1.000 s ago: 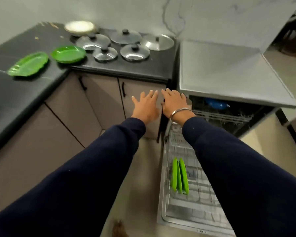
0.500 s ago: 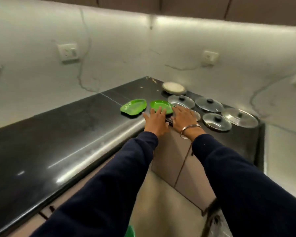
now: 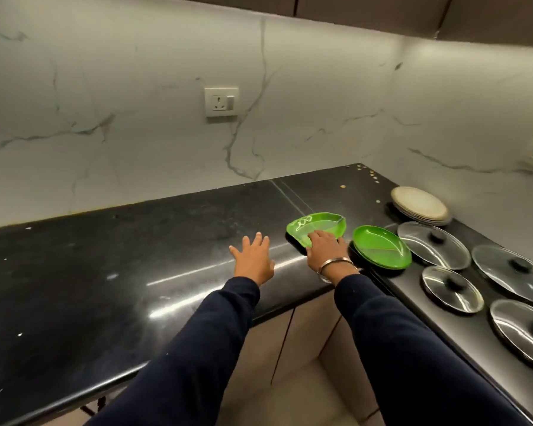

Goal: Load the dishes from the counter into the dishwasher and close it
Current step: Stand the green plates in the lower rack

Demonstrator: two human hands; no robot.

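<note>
Since half a second ago both hands have advanced over the counter; right hand (image 3: 326, 249) now lies on the near edge of the leaf-shaped green plate (image 3: 316, 227), where before it sat short of it near the lids. Whether its fingers are closed on the rim cannot be told; they curl down over the plate edge. Left hand (image 3: 254, 259) hovers above bare counter just left of that plate, fingers spread wide, holding nothing.

Surface: black polished stone counter (image 3: 105, 272), L-shaped, glossy with streak reflections and pale specks; a seam line runs back toward the wall. Backsplash is white marble-look slab with grey veins; one white switch socket (image 3: 221, 102) mounted on it. Brown cabinet fronts below the counter.

Second green plate (image 3: 381, 246), oval, smooth plastic, sits just right of the first, apart from the right hand. Behind it a stack of cream round plates (image 3: 419, 204) near the corner. Four glass lids (image 3: 434, 244) with steel rims and black knobs lie flat along the right run of counter.

Steel bangle (image 3: 333, 264) on the right wrist; dark navy sleeves on both arms. Dishwasher out of view.
</note>
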